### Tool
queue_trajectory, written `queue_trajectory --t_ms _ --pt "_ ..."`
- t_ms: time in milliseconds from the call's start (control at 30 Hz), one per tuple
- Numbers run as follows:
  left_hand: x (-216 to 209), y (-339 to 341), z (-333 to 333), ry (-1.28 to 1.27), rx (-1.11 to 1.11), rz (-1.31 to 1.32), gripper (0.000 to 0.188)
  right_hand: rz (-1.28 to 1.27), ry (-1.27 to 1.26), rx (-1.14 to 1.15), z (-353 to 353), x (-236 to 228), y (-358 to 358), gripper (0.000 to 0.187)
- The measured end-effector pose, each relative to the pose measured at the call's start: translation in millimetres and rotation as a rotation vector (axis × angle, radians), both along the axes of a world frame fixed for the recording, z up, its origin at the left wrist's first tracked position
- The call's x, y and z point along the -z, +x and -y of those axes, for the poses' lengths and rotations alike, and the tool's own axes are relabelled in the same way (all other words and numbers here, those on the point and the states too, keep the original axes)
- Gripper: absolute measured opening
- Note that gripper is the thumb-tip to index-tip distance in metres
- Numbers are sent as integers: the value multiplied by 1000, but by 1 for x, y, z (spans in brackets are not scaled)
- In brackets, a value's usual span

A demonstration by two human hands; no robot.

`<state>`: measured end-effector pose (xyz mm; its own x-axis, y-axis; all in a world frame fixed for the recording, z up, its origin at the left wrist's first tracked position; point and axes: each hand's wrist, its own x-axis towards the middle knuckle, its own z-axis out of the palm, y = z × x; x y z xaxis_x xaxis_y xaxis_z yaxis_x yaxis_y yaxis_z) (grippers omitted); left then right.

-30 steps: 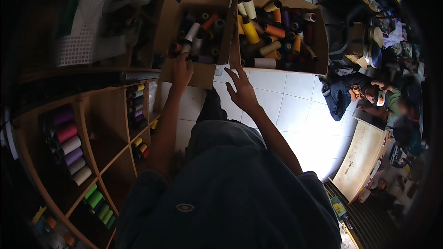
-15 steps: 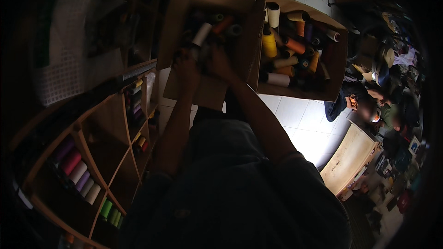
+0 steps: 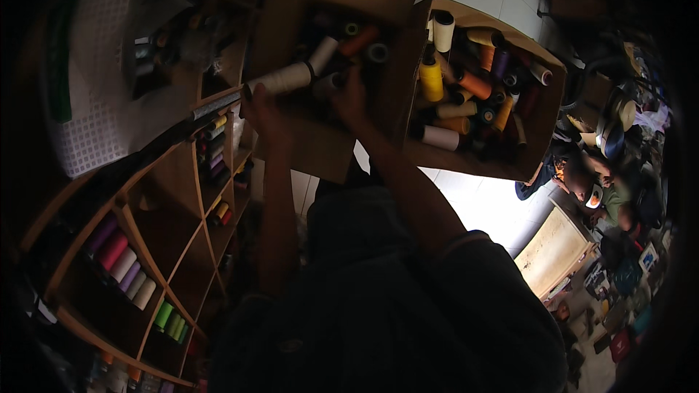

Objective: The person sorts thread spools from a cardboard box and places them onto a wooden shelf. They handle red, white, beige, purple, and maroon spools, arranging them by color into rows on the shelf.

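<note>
At nine o'clock, low beside you, the shelf (image 3: 145, 262) holds sorted spools. Farther up, your left hand (image 3: 266, 113) grips a cream spool (image 3: 280, 78); your right hand (image 3: 349, 94) digs in the near box (image 3: 320, 149), grip hidden. Lift straight, clearing the box flap.

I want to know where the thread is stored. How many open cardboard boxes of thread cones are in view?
2. One box lies under both hands, left hand and right hand. The other box sits to its right, full of cones. Dark areas may hide more.
</note>
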<state>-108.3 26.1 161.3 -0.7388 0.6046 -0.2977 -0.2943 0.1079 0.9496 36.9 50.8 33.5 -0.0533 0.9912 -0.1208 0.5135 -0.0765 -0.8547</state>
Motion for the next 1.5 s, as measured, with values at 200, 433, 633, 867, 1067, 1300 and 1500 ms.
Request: queue_trajectory --t_ms 200,433,633,867,1067,1300,1500 --pt "-47 -7 -49 24 35 392 35 -308 -181 20 -20 -144 34 59" --pt "5 0 -71 -317 641 108 30 -1387 -642 283 -27 -205 112 58" --pt "-26 51 -83 -190 819 355 32 -1352 -730 344 -34 -199 197 54" --pt "-64 165 -60 99 886 798 35 -1170 -690 264 -33 -173 269 54" --pt "-28 200 -46 -153 1201 911 34 -532 -437 51 -27 -178 239 59" --pt "6 194 -24 -168 793 793 36 -240 -467 -224 -45 -168 248 53" --pt "-25 206 -22 100 773 1025 36 12 -197 -223 -83 -96 296 36"
